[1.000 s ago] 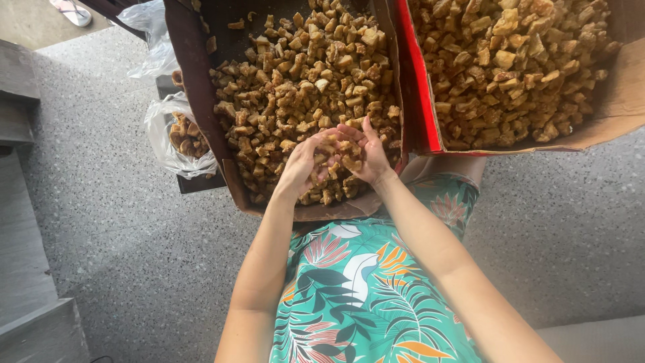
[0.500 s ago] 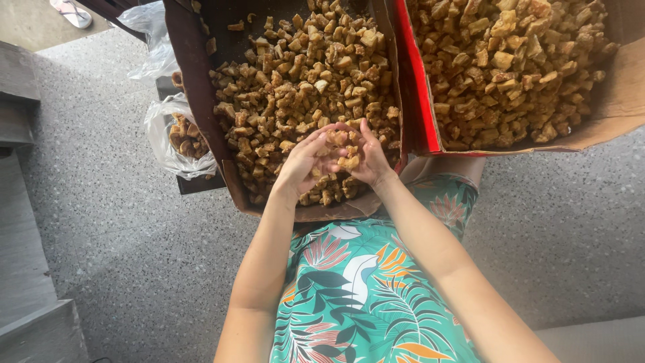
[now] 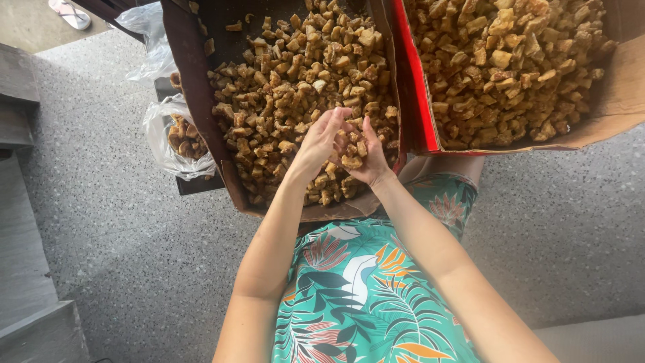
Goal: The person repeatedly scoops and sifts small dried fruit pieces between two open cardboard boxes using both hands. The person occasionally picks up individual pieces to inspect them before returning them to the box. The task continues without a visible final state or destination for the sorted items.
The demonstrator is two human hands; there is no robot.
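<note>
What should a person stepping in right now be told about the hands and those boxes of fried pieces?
Left hand: fingers bent, touching the pieces cupped in the right hand.
Right hand: palm up, cupping several golden-brown fried chunks.
Both hover over the dark cardboard box full of chunks. A red-edged cardboard box alongside is also full; a clear plastic bag holds a few.
Done or left: cannot tell.

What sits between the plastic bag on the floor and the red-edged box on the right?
In the head view, the dark cardboard box of brown fried chunks lies between the plastic bag and the red-edged box; both hands work over it.
</note>
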